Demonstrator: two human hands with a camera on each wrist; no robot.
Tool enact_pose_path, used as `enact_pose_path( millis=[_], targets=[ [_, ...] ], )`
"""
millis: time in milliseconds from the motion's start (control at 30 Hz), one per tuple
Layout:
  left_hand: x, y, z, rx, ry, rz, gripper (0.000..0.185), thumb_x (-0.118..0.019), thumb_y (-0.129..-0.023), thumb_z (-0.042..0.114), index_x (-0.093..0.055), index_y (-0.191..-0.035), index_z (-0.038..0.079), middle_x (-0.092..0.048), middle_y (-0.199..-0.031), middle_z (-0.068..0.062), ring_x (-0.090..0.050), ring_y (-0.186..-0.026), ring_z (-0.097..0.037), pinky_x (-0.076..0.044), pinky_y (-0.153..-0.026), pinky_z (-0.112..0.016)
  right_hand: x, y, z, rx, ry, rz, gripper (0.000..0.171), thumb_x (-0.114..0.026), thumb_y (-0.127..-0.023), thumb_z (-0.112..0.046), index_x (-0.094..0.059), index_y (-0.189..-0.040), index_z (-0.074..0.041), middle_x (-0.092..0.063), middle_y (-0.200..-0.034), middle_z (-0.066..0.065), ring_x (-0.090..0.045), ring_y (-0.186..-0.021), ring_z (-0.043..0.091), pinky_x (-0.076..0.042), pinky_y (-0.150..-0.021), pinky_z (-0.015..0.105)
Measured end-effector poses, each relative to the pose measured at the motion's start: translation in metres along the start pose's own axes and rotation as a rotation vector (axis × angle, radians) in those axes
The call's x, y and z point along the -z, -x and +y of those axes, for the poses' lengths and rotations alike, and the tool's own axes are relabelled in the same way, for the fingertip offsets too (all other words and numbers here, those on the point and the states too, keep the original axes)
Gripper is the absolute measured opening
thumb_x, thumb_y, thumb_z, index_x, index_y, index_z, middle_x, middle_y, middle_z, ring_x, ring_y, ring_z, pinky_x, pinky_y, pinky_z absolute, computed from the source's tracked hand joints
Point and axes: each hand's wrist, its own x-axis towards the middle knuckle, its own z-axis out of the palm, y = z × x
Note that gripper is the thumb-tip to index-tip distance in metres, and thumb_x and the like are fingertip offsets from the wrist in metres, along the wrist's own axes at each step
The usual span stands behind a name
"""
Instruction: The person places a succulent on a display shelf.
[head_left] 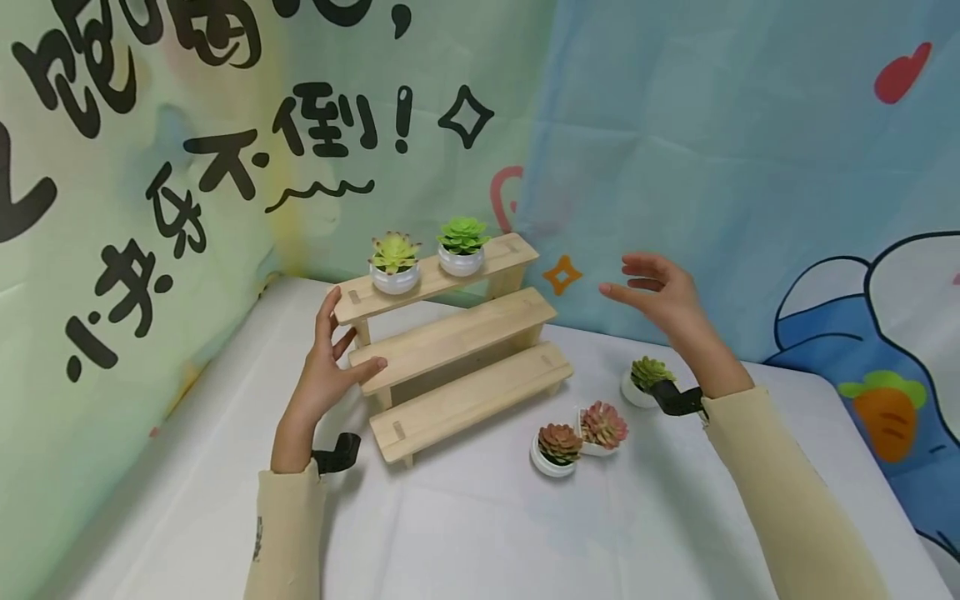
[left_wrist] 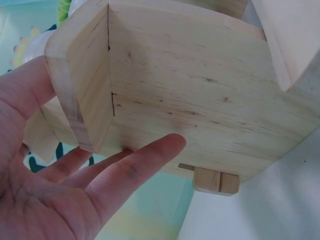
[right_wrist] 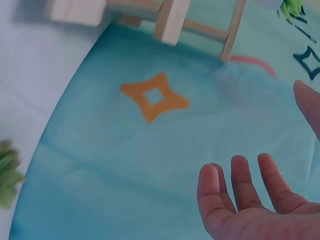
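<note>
A three-tier wooden plant stand [head_left: 457, 333] stands on the white-covered table. My left hand [head_left: 324, 375] holds its left end, thumb over the middle tier and fingers by the top tier; the left wrist view shows the fingers [left_wrist: 135, 172] around the end boards. On the top tier sit two potted succulents, a pale green one with reddish tips [head_left: 395, 262] and a bright green one [head_left: 462, 247]. My right hand [head_left: 663, 296] hovers right of the stand, fingers parted, nothing between them. Below it, a dark green potted succulent [head_left: 641, 383] is partly hidden by the wrist camera.
Two more potted succulents, a brownish-red one [head_left: 557, 450] and a pink one [head_left: 602, 427], stand close together in front of the stand's right end. Printed cloth backdrops [head_left: 675, 125] rise behind and on the left of the table [head_left: 480, 533].
</note>
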Motion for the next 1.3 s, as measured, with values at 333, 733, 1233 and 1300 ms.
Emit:
enact_pose_path(
  millis=[333, 733, 1233, 1300],
  targets=[
    [-0.001, 0.001, 0.0, 0.025, -0.007, -0.001, 0.11, -0.074, -0.084, -0.004, 0.001, -0.157, 0.029, 0.004, -0.162, -0.005, -0.008, -0.149, -0.035, -0.027, -0.117, -0.054, 0.021, 0.019, 0.037, -0.057, 0.017, 0.011, 0.083, -0.068, -0.091, -0.042, -0.029, -0.151, 0.0, -0.034, -0.15, 0.025, -0.03, -0.138, 0.042, -0.031, -0.111, 0.062],
    [-0.001, 0.001, 0.0, 0.04, -0.009, -0.004, 0.11, -0.073, -0.084, -0.004, 0.001, -0.157, 0.03, 0.005, -0.162, -0.006, -0.008, -0.148, -0.037, -0.029, -0.116, -0.054, 0.018, 0.031, 0.08, -0.148, 0.042, -0.007, 0.086, -0.066, -0.092, -0.044, -0.025, -0.152, 0.002, -0.029, -0.15, 0.03, -0.024, -0.139, 0.047, -0.028, -0.111, 0.064],
    [-0.002, 0.001, -0.001, 0.049, 0.0, -0.012, 0.11, -0.073, -0.085, -0.003, 0.002, -0.157, 0.032, 0.005, -0.162, -0.004, -0.011, -0.148, -0.039, -0.031, -0.115, -0.055, 0.004, 0.026, 0.174, -0.331, -0.023, 0.015, 0.121, -0.081, -0.075, -0.052, -0.005, -0.156, -0.003, -0.01, -0.158, 0.028, -0.018, -0.14, 0.048, -0.03, -0.111, 0.063],
    [-0.001, 0.001, 0.0, 0.051, -0.005, -0.01, 0.11, -0.073, -0.085, -0.003, 0.002, -0.157, 0.033, 0.005, -0.162, -0.005, -0.013, -0.147, -0.04, -0.032, -0.114, -0.055, -0.002, 0.033, 0.163, -0.348, -0.035, 0.004, 0.115, -0.08, -0.08, -0.044, -0.004, -0.156, -0.001, -0.01, -0.156, 0.03, -0.019, -0.139, 0.046, -0.033, -0.11, 0.059]
  ],
)
